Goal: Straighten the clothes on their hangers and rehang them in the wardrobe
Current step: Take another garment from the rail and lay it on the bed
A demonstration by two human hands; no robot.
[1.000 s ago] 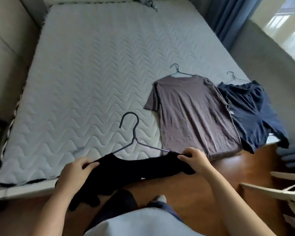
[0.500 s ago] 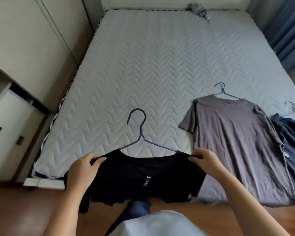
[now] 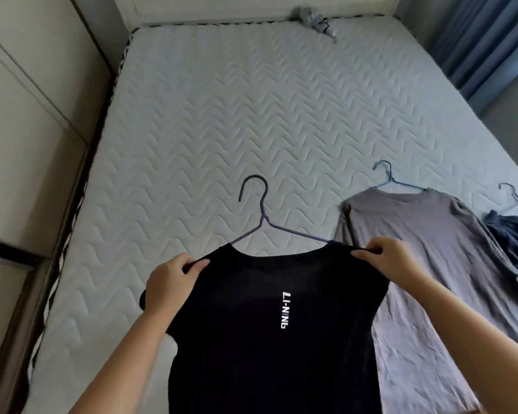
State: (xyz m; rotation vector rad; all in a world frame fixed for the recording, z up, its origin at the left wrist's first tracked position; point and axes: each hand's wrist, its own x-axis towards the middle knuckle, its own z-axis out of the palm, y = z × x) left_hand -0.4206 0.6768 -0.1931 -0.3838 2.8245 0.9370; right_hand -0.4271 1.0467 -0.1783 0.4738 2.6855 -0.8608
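- The left hand [image 3: 169, 279] has its grip pinched closed on the left shoulder of a black short-sleeved T-shirt [image 3: 269, 339] with white vertical lettering.
- The right hand [image 3: 391, 259] is likewise closed on the shirt's right shoulder, thumb and fingers nipping the seam.
- The black T-shirt hangs on a thin dark blue-grey wire hanger [image 3: 262, 216], held up between the two hands above the near part of the bed; the hanger's hook stands clear above the neckline, curling to the left.
- Behind it lies a pale grey quilted mattress [image 3: 222, 115] with a wavy stitched pattern.
- A grey-brown T-shirt [image 3: 425, 249] lies flat on the mattress to the right (on its own thin blue hanger [image 3: 391, 180], hook pointing away from the person).
- Just beside that, at the right edge, a crumpled navy garment [image 3: 515, 234] lies on another wire hanger; what kind of garment it is I cannot tell.
- A small grey bundle of cloth [image 3: 314, 20] sits at the far end of the mattress.
- Cream wardrobe panels [image 3: 21, 115] run along the left, blue curtains [image 3: 485, 40] hang at the upper right.
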